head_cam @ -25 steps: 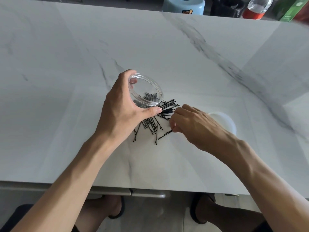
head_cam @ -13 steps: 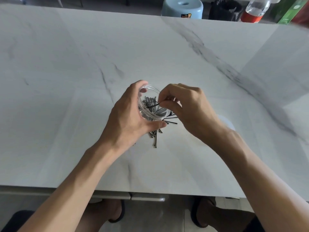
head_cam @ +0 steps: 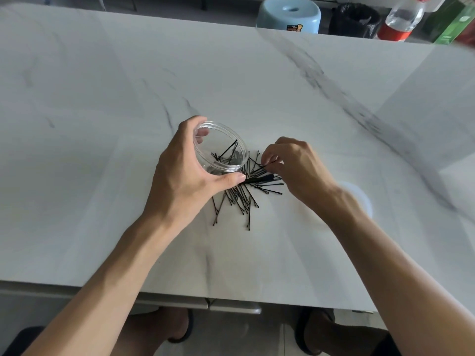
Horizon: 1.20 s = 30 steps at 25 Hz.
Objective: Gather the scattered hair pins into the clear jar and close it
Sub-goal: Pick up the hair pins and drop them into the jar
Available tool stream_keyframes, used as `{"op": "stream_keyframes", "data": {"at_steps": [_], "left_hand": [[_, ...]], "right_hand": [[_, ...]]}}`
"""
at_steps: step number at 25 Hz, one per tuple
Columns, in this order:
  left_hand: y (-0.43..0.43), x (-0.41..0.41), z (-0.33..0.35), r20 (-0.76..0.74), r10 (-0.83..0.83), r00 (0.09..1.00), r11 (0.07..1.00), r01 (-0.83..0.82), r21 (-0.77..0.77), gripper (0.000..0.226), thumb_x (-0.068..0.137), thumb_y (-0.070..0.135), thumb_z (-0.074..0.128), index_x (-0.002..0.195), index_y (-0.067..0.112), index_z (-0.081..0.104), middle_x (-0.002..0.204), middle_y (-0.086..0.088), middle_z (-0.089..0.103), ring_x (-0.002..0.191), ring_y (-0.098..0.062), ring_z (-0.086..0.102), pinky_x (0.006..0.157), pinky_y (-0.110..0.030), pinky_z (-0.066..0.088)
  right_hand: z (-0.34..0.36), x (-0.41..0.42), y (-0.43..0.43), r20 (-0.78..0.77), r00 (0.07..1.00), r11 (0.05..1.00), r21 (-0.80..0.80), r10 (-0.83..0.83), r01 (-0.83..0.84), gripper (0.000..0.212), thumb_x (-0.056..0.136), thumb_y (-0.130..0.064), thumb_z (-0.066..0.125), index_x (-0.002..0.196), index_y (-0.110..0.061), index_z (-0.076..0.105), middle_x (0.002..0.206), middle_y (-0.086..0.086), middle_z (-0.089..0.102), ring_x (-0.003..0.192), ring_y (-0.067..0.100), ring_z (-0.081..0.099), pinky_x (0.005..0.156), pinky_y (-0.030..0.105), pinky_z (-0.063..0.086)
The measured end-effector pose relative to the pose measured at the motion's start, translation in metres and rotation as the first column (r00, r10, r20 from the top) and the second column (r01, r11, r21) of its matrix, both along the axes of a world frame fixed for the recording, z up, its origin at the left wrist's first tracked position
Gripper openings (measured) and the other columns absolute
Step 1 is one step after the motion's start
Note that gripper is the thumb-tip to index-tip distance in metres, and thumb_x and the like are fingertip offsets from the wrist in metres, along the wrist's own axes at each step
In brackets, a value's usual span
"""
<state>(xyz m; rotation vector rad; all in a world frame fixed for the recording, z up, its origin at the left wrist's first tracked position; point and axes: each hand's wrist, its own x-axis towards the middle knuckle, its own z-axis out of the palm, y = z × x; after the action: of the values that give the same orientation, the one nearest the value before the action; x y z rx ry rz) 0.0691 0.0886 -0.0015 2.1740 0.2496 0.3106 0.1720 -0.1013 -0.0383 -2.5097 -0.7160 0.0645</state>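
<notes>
My left hand (head_cam: 185, 176) is wrapped around the clear jar (head_cam: 221, 147), holding it tilted with its open mouth toward me; several black hair pins lie inside it. A pile of black hair pins (head_cam: 244, 196) is scattered on the white marble table (head_cam: 102, 98) just below and right of the jar. My right hand (head_cam: 295, 165) is at the pile's right side, its fingertips pinched on a hair pin. The white lid (head_cam: 359, 199) lies on the table, partly hidden behind my right wrist.
Beyond the table's far edge stand a light blue stool (head_cam: 289, 15), a black bin (head_cam: 354, 19), a clear bottle with a red label (head_cam: 401, 19) and a green box (head_cam: 455, 24). The table's near edge runs just above my knees.
My right hand dropped a pin into the jar half a second ago, then moved down and right to the pile and pinched another pin. The left hand still holds the jar.
</notes>
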Motion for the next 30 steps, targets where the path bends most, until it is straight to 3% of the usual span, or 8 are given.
{"op": "stream_keyframes", "data": {"at_steps": [3,7,11,17,24,27,30], "left_hand": [[0.003,0.0,0.0,-0.012,-0.005,1.0,1.0,0.005,-0.001,0.094,0.055,0.041,0.09,0.135,0.03,0.041,0.129,0.012,0.056,0.121,-0.002,0.051,0.094,-0.007,0.034],[0.005,-0.001,-0.001,-0.015,-0.012,1.0,1.0,0.011,-0.004,0.093,0.056,0.04,0.09,0.134,0.03,0.04,0.13,0.011,0.055,0.121,-0.002,0.05,0.092,-0.006,0.033],[0.005,-0.002,0.0,-0.01,-0.016,1.0,1.0,0.016,-0.001,0.093,0.056,0.041,0.09,0.134,0.03,0.04,0.129,0.011,0.055,0.12,-0.003,0.051,0.093,-0.01,0.034],[0.003,-0.001,-0.001,-0.008,-0.018,1.0,1.0,0.018,0.004,0.093,0.056,0.042,0.089,0.134,0.029,0.04,0.128,0.012,0.055,0.12,-0.004,0.051,0.095,-0.014,0.036],[0.0,0.001,-0.003,-0.015,-0.034,0.999,0.999,0.034,0.006,0.094,0.056,0.042,0.089,0.135,0.029,0.04,0.128,0.011,0.055,0.12,-0.003,0.05,0.091,-0.005,0.032],[0.0,0.001,-0.003,-0.014,-0.035,0.999,0.999,0.035,0.003,0.094,0.056,0.043,0.089,0.134,0.03,0.04,0.128,0.011,0.055,0.12,-0.003,0.05,0.092,-0.007,0.034],[0.0,0.001,-0.004,-0.008,-0.033,0.999,0.999,0.033,0.001,0.095,0.055,0.042,0.09,0.135,0.03,0.04,0.128,0.011,0.055,0.121,-0.005,0.051,0.097,-0.017,0.037]], "right_hand": [[-0.002,0.002,0.001,0.06,0.998,0.997,-0.077,0.014,-0.01,0.01,0.083,-0.006,0.07,0.082,-0.016,0.07,0.086,-0.001,0.062,0.078,0.022,0.061,0.064,0.038,0.053],[-0.006,-0.002,-0.002,0.179,0.979,0.971,-0.231,0.101,-0.058,0.012,0.087,-0.002,0.064,0.092,-0.014,0.064,0.091,0.004,0.061,0.088,0.026,0.056,0.07,0.028,0.036],[-0.004,-0.004,-0.006,0.201,0.973,0.955,-0.293,0.111,-0.049,0.027,0.079,0.009,0.057,0.094,-0.013,0.06,0.088,0.004,0.062,0.086,0.027,0.056,0.074,0.032,0.04],[-0.001,-0.002,-0.012,0.119,0.982,0.962,-0.245,0.15,-0.117,0.007,0.092,-0.009,0.061,0.097,-0.012,0.066,0.09,0.005,0.067,0.089,0.029,0.057,0.077,0.032,0.039],[-0.001,-0.009,-0.009,0.172,0.971,0.887,-0.457,0.164,-0.069,0.021,0.087,0.0,0.049,0.102,-0.009,0.06,0.1,0.01,0.057,0.094,0.029,0.05,0.08,0.034,0.041],[0.004,-0.011,-0.01,0.18,0.977,0.921,-0.388,0.111,-0.033,0.02,0.086,0.005,0.042,0.098,-0.005,0.055,0.093,0.011,0.059,0.089,0.032,0.054,0.076,0.036,0.043],[0.01,-0.007,-0.014,0.143,0.99,0.986,-0.168,0.009,0.015,0.03,0.077,0.013,0.038,0.097,-0.006,0.051,0.082,0.008,0.061,0.072,0.025,0.054,0.058,0.036,0.044]]}}
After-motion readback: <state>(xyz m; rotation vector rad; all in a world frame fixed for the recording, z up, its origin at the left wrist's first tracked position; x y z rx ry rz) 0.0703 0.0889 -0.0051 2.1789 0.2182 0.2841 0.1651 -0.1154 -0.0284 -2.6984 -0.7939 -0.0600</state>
